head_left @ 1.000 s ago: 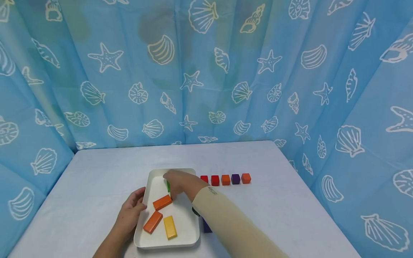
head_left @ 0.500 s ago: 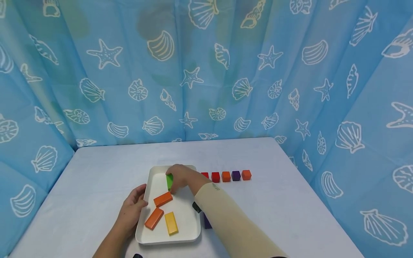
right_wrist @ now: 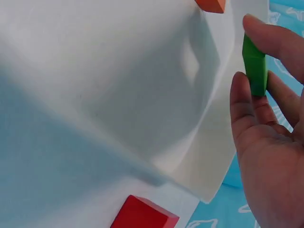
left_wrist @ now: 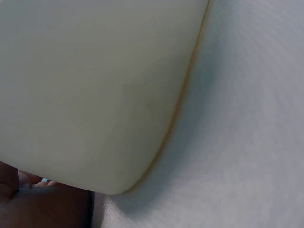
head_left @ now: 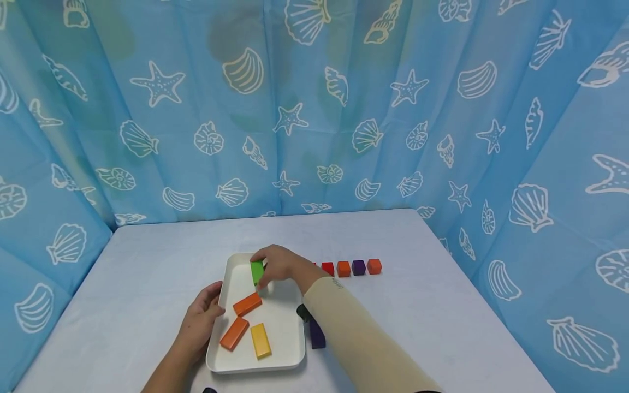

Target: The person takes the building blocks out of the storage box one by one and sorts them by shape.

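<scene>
A white tray [head_left: 285,349] rests on the table, and my left hand [head_left: 199,316] holds its left side, thumb at the rim. At the tray's far end my right hand [head_left: 279,263] pinches a green block [head_left: 257,272]. The right wrist view shows the thumb on one end of the green block [right_wrist: 255,69] and fingers around the other. Inside the tray lie two orange blocks [head_left: 247,304] and a yellow block [head_left: 261,341]. In the left wrist view, the tray's wall [left_wrist: 95,95] covers much, with part of the hand at the lower left corner.
Right of the tray runs a row of small cubes: red [head_left: 327,269], orange [head_left: 344,268], dark purple [head_left: 358,267] and orange-red [head_left: 374,266]. My right forearm partly hides this row's left end. A dark purple block [head_left: 316,334] lies beside the tray's right wall. A blue shell-patterned curtain [head_left: 304,136] surrounds the table.
My right hand has shifted slightly up and back, and more of the green block shows between its fingers. The left hand stays at the tray's side. The head view has tilted a little.
</scene>
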{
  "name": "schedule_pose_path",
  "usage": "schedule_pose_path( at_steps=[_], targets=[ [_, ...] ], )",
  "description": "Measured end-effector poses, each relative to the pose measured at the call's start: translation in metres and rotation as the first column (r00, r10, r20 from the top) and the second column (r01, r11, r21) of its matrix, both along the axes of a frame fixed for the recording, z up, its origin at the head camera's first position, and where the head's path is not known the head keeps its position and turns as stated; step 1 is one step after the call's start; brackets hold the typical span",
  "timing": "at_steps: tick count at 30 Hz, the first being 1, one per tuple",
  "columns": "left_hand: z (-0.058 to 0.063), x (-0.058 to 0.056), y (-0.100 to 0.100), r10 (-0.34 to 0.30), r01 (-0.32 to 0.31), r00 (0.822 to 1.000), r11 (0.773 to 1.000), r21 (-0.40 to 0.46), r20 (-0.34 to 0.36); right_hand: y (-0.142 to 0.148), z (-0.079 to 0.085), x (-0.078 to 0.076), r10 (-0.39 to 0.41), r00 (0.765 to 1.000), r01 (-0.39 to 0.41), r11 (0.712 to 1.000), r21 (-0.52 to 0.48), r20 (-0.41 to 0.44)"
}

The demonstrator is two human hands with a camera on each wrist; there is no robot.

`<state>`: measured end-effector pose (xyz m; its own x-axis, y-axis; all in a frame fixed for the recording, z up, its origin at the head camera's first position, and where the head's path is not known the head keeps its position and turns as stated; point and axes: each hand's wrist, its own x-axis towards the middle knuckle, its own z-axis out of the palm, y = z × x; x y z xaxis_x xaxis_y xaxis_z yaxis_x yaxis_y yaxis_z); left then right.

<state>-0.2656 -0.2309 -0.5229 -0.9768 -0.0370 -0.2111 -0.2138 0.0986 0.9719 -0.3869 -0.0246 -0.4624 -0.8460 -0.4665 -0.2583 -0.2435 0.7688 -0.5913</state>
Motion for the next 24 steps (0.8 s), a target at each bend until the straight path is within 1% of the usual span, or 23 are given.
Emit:
schedule_pose_path(
  at_steps=[5,10,14,19,24],
  targets=[
    [-0.001,0.000,0.000,0.003,-0.003,1.000,1.000,0.000,-0.006,0.011,0.005,0.005,-0.046,0.998,0.052,0.991,-0.122,0.051],
    [-0.001,0.000,0.000,0.000,0.000,1.000,1.000,0.002,-0.007,0.031,0.006,0.014,-0.041,0.997,0.057,0.971,-0.234,0.072],
    [-0.001,-0.001,0.000,-0.005,0.005,1.000,1.000,-0.010,0.000,0.050,0.005,0.024,-0.037,0.995,0.062,0.954,-0.294,0.088],
    [-0.001,-0.002,-0.001,0.000,0.000,1.000,1.000,-0.023,0.004,0.073,0.009,0.037,-0.014,0.994,0.050,0.934,-0.354,0.105],
    [-0.003,-0.002,0.000,0.000,0.000,1.000,1.000,-0.015,0.008,0.095,0.010,0.055,-0.001,0.991,0.053,0.925,-0.376,0.137]
  ],
)
